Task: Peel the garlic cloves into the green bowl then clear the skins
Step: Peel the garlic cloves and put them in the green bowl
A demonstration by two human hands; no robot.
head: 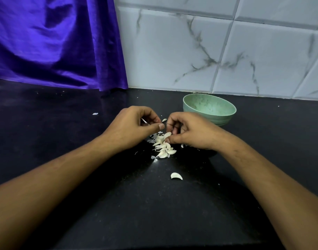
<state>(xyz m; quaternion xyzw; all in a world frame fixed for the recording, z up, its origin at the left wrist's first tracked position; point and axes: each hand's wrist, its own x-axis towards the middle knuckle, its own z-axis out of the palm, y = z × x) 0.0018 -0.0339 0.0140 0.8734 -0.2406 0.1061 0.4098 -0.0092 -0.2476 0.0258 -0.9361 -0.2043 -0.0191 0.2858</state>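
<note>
Head view of a black tabletop (pixel 82 204) with both forearms reaching in from the lower corners. The left hand (pixel 134 127) and right hand (pixel 189 131) meet near the centre, directly above a pile of garlic cloves (pixel 162 147) that lies on the tabletop together with loose flakes of skin.

Right hand: the grip is closed, with thumb and curled fingers pinching a single garlic clove (pixel 167 135) at the upper edge of the pile.

Left hand: the fingers are curled and the thumb points towards the right hand. A thin pale sliver (pixel 143 120) shows among the fingers, but it cannot be told whether this grip actually holds it.

The green bowl (pixel 208 115) stands upright on the tabletop just behind the right hand, close to the wall, with its lower left side hidden by the knuckles.

A lone clove (pixel 176 176) lies apart from the pile, nearer the camera and between the two forearms. A small clove (pixel 164 120) shows in the gap between the hands. A scrap of skin (pixel 95 113) lies well to the left of the left hand.

Background: a purple cloth (pixel 51 42) hangs down to the tabletop at the left, and a wall of white, grey-veined tiles (pixel 226 51) fills the right.
</note>
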